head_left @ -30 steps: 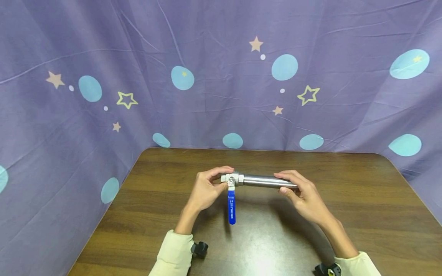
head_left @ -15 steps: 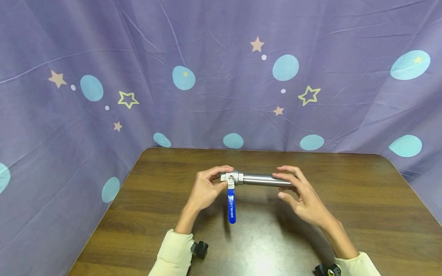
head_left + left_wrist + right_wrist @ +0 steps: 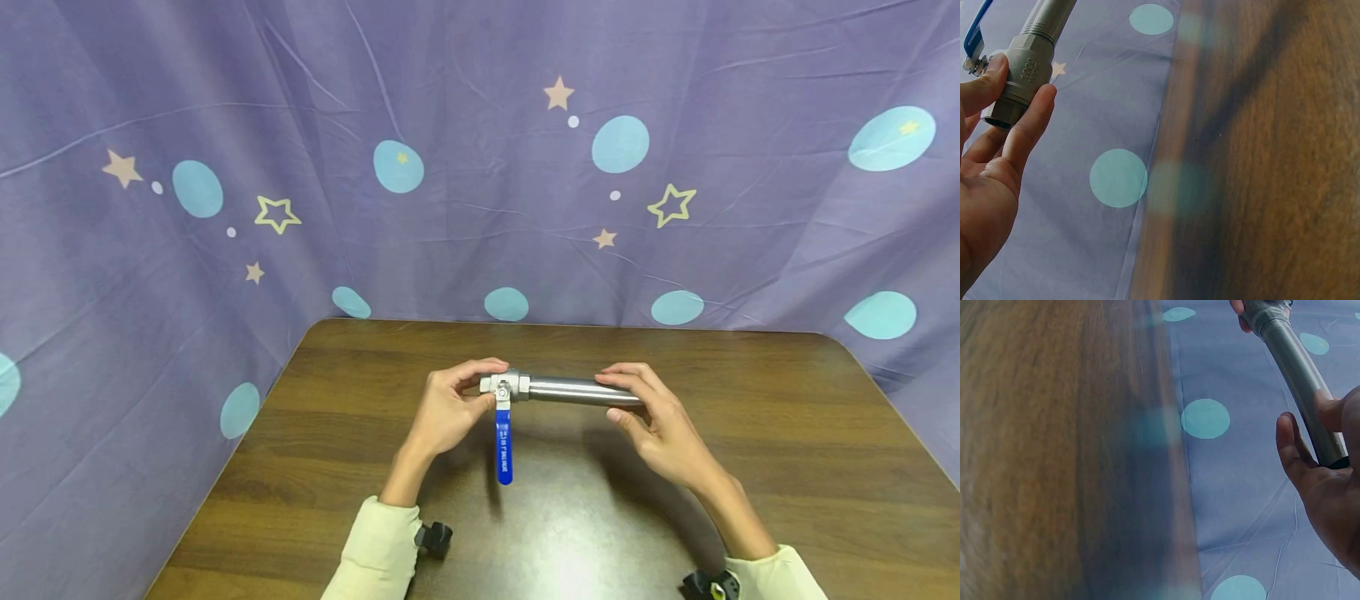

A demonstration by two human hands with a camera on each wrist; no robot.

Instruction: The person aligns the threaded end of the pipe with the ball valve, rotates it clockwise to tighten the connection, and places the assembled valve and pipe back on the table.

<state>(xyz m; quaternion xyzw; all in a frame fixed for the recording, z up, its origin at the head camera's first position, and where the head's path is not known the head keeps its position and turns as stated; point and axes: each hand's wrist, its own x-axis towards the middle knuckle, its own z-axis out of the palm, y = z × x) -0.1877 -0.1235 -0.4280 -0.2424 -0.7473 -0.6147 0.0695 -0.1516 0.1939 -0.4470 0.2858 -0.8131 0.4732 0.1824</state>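
My left hand [image 3: 448, 415] grips a silver ball valve [image 3: 512, 384] between thumb and fingers. Its blue lever handle [image 3: 504, 446] points toward me, at a right angle to the valve body. A smooth steel pipe [image 3: 562, 390] is joined to the valve's right end, and both are held level above the wooden table. Near the pipe's free end, my right hand [image 3: 663, 429] pinches it with the thumb in front and fingers over the top. The left wrist view shows the valve's open hexagonal end [image 3: 1005, 115]; the right wrist view shows the pipe's open end [image 3: 1339, 462].
The brown wooden table [image 3: 337, 467] spreads below the hands, with their shadows on it. Behind and to the left hangs a purple curtain [image 3: 465, 183] with stars and blue dots. Each sleeve has a black wrist mount [image 3: 435, 540].
My right hand's fingers loosened and spread off the pipe half a second ago, then came back round it. The left hand and the valve have hardly moved.
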